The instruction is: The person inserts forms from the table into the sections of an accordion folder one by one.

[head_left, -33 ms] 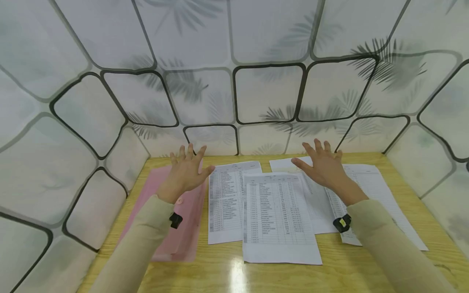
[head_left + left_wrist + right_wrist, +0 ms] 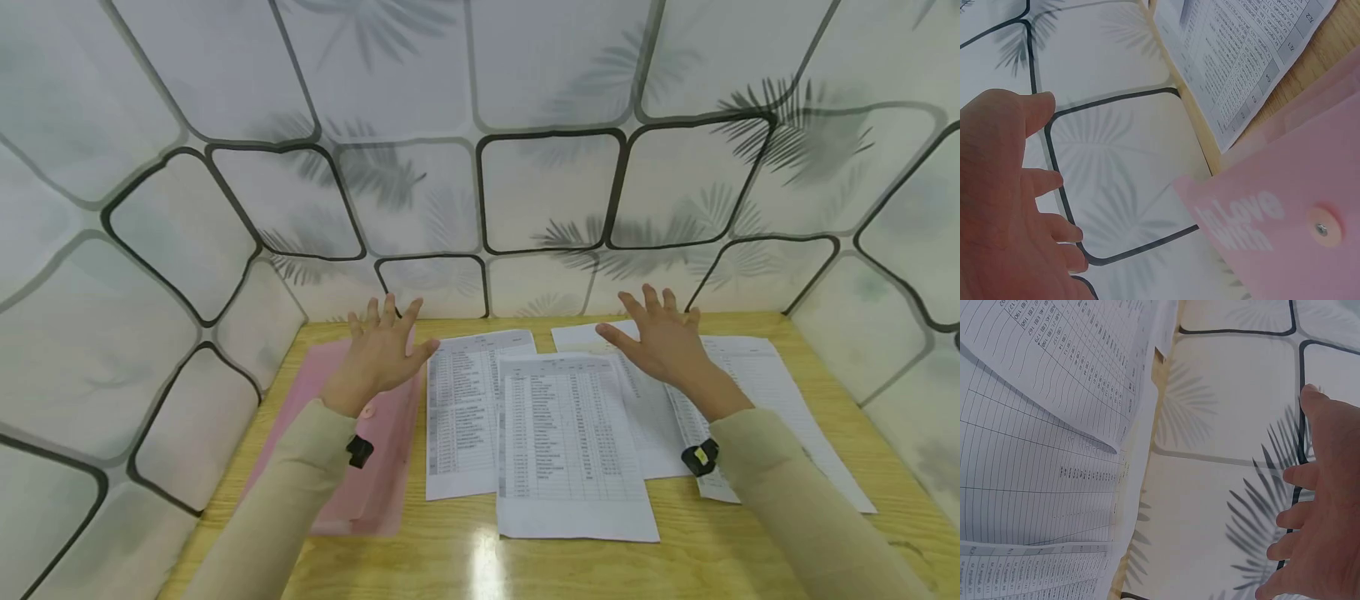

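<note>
My left hand [image 2: 381, 357] is held up above a pink plastic folder [image 2: 386, 467], its fingers spread and nothing in them. In the left wrist view the folder [image 2: 1272, 231] shows a round button and white lettering. My right hand [image 2: 663, 346], likewise with spread fingers and holding nothing, hovers over printed sheets [image 2: 772, 392] on the right side. Between the hands lie a printed table sheet [image 2: 573, 433] in front and another printed sheet [image 2: 462, 417] partly under it. The right wrist view shows overlapping lined papers [image 2: 1035, 456] beside the hand.
The papers and folder lie on a yellow wood-grain tabletop [image 2: 420, 567]. A wall [image 2: 555, 192] with a dark grid and leaf pattern rises behind the table and along both sides. Further sheets [image 2: 652, 425] overlap beneath the right hand.
</note>
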### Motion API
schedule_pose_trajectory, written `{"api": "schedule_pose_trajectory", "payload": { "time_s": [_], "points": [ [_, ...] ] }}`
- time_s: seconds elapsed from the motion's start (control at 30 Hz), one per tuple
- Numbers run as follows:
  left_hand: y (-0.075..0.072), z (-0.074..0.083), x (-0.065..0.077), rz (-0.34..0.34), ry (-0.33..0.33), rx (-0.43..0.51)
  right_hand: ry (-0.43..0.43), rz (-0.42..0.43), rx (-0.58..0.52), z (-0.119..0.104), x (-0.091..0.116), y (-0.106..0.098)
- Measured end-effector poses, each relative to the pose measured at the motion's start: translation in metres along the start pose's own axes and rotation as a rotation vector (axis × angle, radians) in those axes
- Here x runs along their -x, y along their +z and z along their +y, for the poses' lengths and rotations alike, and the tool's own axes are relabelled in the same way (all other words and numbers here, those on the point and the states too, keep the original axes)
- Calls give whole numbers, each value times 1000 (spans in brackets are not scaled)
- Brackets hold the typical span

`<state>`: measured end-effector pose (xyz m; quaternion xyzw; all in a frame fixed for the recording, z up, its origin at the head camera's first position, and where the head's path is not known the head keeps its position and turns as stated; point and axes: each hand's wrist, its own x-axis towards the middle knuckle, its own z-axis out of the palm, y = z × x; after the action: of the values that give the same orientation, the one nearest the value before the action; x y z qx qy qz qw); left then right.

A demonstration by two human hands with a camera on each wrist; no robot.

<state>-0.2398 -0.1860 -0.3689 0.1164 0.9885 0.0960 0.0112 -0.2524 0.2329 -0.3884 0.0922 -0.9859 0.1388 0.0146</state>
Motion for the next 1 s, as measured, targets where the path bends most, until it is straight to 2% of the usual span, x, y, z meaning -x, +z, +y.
{"api": "schedule_pose_trajectory", "payload": {
  "time_s": [0.23,0.43,0.67,0.87,1.0],
  "points": [
    [0,-5,1,-7,-7,-4,-3,-6,-24,-1,0,4],
    [0,-11,9,-23,5,-9,-38,-26,-48,-11,3,12],
    [4,-20,24,-90,11,-5,-104,-30,-60,-33,3,28],
    [17,-26,33,-134,-20,-11,-153,-53,-70,-58,1,46],
    [27,-28,38,-135,-29,-7,-183,-86,-96,-79,2,59]
  ]
}}
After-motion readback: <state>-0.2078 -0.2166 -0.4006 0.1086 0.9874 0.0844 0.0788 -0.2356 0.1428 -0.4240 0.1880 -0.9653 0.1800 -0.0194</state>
